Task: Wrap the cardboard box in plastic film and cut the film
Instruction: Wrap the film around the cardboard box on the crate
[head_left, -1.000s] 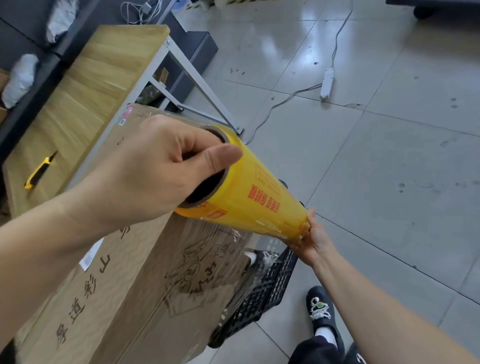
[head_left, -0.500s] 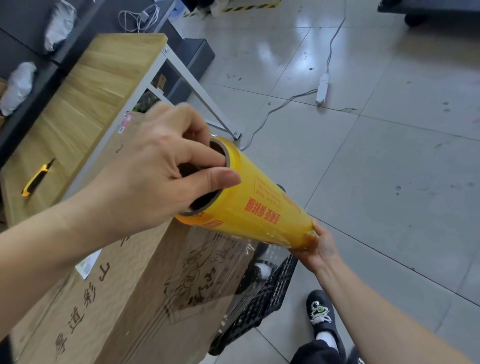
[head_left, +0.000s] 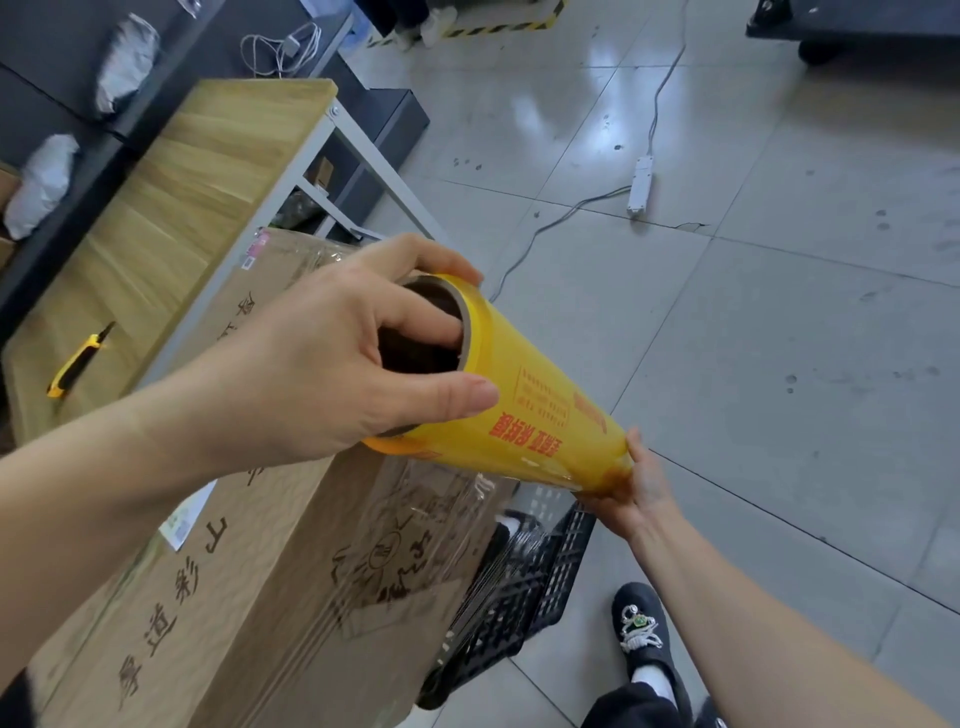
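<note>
The left hand (head_left: 332, 364) grips the near end of the yellow roll (head_left: 545, 415), fingers hooked inside the core and thumb pressed on the outside. The right hand (head_left: 636, 488) clasps the far, lower end. The roll hangs tilted just above the box (head_left: 223, 597), between the two hands. Film (head_left: 426, 525) runs from the roll down over the box's corner. The box stands on a black crate (head_left: 535, 592), beside the surface (head_left: 182, 208) where a knife (head_left: 78, 361) lies.
</note>
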